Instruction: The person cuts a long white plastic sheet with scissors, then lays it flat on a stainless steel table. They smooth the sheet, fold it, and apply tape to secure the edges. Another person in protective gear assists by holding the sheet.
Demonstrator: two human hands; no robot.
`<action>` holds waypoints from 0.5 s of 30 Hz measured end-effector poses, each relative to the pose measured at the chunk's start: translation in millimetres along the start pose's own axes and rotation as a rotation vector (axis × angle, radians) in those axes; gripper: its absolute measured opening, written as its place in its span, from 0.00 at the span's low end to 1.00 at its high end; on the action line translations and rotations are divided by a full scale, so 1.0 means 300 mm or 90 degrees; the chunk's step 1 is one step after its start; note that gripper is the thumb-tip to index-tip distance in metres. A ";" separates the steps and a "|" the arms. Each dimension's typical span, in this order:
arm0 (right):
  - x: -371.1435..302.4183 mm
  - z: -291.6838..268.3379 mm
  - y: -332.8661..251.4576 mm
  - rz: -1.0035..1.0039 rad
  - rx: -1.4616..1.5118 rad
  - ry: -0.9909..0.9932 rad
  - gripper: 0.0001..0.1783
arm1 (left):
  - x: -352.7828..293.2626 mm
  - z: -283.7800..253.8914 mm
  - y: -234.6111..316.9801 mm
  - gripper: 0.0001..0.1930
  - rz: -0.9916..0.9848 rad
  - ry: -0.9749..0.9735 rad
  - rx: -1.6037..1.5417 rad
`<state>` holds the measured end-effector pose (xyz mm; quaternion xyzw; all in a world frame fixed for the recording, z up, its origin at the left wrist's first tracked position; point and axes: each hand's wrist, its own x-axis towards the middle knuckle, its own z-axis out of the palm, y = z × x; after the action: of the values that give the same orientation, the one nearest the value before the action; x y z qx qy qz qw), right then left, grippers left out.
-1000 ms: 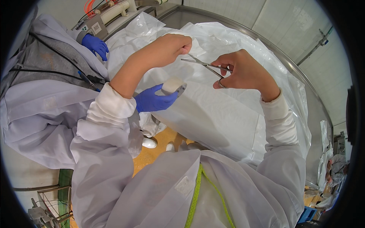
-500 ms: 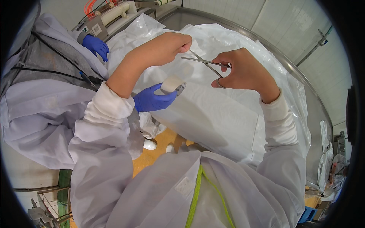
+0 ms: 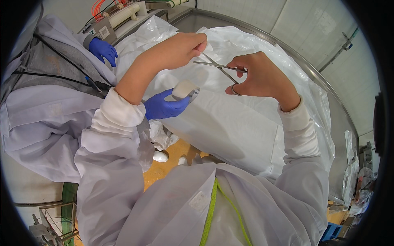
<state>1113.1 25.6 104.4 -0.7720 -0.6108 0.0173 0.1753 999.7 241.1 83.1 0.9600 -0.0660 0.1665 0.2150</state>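
Note:
My right hand has its thumb and fingers in the handles of metal scissors, whose blades are spread apart and point left. One blade tip reaches to the fingers of my left hand, which is closed in a pinch. What it holds, if anything, I cannot make out against the white plastic sheeting below. Under my left forearm a co-worker's blue-gloved hand grips a roll of pale tape. The co-worker's other gloved hand hangs over the sheeting's left edge.
Round the sheeting runs the raised rim of a metal table. A machine with a pale roller and orange tubing stands at the far left. The co-worker stands close on my left. Crumpled clear plastic hangs at the right.
The scissors and my right hand have shifted very slightly to the left. My left hand stays pinched, and the co-worker's tape roll has moved a little up and left.

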 end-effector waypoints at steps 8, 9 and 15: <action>0.000 0.000 0.001 -0.024 0.010 0.011 0.28 | 0.000 -0.010 0.009 0.08 -0.033 -0.025 -0.024; 0.001 -0.002 0.001 -0.018 0.011 0.005 0.28 | -0.003 -0.009 0.005 0.08 -0.026 -0.019 -0.032; 0.001 -0.012 0.001 -0.006 0.025 -0.004 0.27 | -0.006 -0.014 0.010 0.10 -0.073 -0.042 -0.056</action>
<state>1114.4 25.0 107.8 -0.7656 -0.6143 0.0306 0.1885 996.2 240.4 87.3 0.9567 -0.0254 0.1194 0.2642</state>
